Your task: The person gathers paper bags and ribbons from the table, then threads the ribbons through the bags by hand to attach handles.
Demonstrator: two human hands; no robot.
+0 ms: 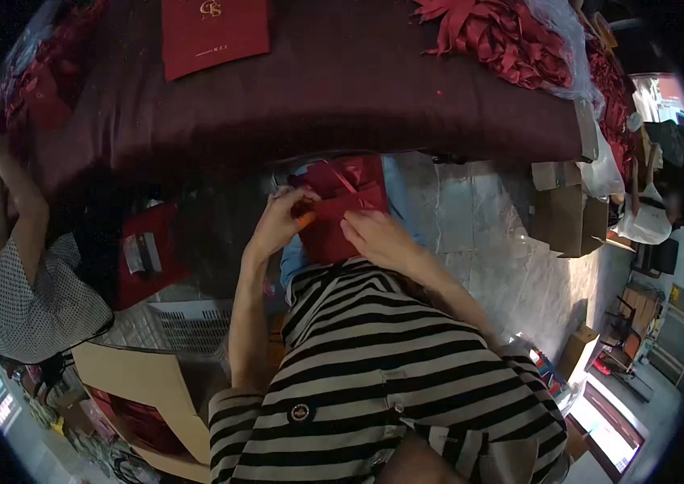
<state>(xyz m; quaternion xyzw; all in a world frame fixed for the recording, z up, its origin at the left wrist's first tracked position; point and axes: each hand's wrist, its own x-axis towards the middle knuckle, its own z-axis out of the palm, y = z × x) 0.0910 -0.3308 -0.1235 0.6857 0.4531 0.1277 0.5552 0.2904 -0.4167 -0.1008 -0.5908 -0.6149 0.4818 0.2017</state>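
Observation:
A flat red pouch [328,234] lies on my lap, with a red ribbon strip [344,179] at its upper part. My left hand [281,219] grips the pouch's left edge, fingers bent; something orange covers one fingertip. From the other side, my right hand [378,238] holds the pouch near its right edge, thumb on top and fingertips partly hidden. More red material [370,169] shows beyond the pouch, above my blue-clad knees.
Ahead, a dark red cloth-covered table [318,89] bears a red pouch with gold letters [214,36] and a heap of red ribbons [503,40]. Cardboard boxes [569,214] stand right. At left are a co-worker's arm [27,210], a white crate [189,323] and an open carton [128,363].

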